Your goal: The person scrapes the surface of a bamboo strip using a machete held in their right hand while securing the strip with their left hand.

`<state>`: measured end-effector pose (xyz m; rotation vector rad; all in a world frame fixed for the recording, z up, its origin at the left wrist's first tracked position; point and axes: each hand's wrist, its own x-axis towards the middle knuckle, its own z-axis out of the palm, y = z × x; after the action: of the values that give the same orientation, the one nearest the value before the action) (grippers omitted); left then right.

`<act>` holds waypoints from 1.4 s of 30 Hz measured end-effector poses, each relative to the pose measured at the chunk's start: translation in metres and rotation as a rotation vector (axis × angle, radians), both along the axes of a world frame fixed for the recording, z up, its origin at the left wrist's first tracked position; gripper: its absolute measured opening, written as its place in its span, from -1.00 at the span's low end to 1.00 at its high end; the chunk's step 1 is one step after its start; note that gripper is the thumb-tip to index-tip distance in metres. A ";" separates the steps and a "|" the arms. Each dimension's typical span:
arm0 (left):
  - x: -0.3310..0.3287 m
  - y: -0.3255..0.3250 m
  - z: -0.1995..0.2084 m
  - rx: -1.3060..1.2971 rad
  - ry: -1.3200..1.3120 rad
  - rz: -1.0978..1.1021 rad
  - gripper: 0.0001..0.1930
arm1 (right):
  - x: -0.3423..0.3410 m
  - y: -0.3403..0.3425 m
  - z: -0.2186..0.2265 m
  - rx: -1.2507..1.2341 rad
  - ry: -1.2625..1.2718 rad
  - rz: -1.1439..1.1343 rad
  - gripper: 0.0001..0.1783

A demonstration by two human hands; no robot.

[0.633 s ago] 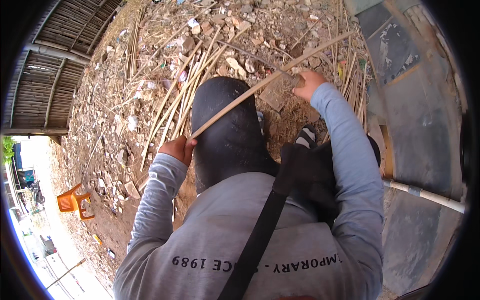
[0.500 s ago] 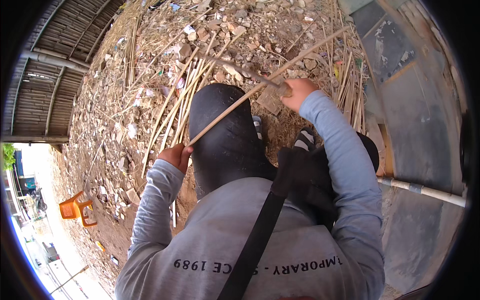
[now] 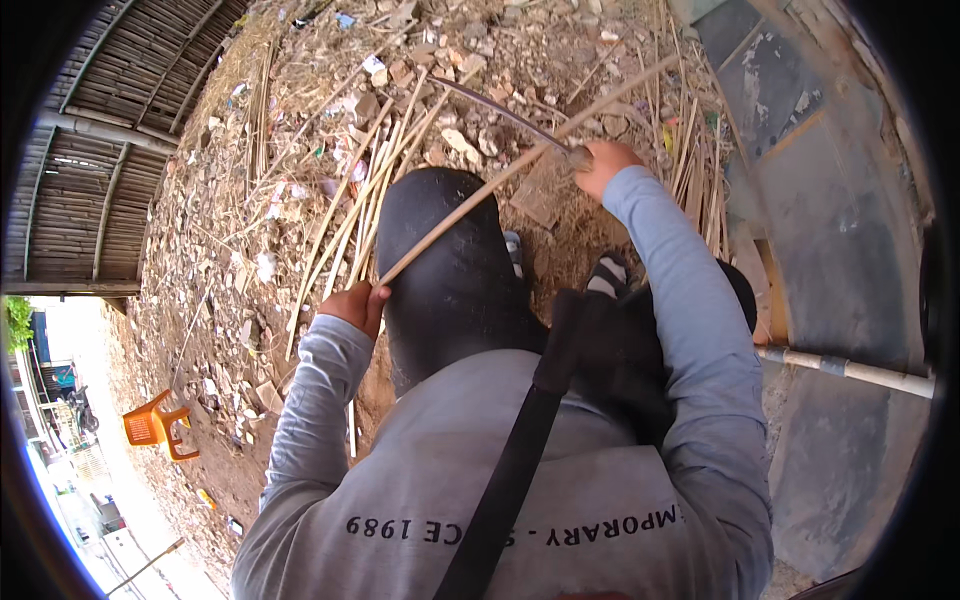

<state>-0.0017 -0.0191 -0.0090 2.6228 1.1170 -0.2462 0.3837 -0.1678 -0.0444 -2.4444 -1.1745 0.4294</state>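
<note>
My left hand [image 3: 355,305] is closed round the near end of a long, pale bamboo strip [image 3: 450,222]. From there the strip slants up across my dark-trousered left knee [image 3: 430,290] toward the upper right. My right hand [image 3: 612,166] grips the handle of a long knife [image 3: 500,109], whose narrow dark blade points to the upper left. The blade crosses the strip close to the handle, just left of my right fist; whether its edge bites into the strip cannot be made out.
Several split bamboo strips [image 3: 365,195] lie on the stony, littered ground ahead, and another bundle [image 3: 690,170] lies right of my right hand. Grey sheets [image 3: 840,240] and a pale pole [image 3: 850,370] stand at the right. An orange plastic chair [image 3: 155,427] is at the left, below a bamboo-slat structure [image 3: 90,200].
My right hand has moved a little up and to the right with the knife, and the blade tip has shifted up and right. The strip's far end has moved slightly left; my left hand keeps its grip.
</note>
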 end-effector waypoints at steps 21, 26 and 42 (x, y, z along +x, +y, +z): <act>-0.002 0.009 -0.004 -0.085 -0.050 -0.003 -0.46 | 0.004 0.002 0.010 -0.028 0.032 0.017 -0.68; -0.007 0.012 0.000 -0.082 -0.036 -0.012 -0.46 | -0.016 -0.002 0.011 -0.022 -0.070 0.171 -0.67; 0.000 0.007 -0.006 -0.116 -0.115 0.012 -0.50 | 0.014 -0.007 0.006 0.032 -0.007 -0.038 -0.70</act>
<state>-0.0020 -0.0124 -0.0148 2.4938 1.0470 -0.1506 0.3980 -0.1746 -0.0385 -2.4379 -1.1276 0.3884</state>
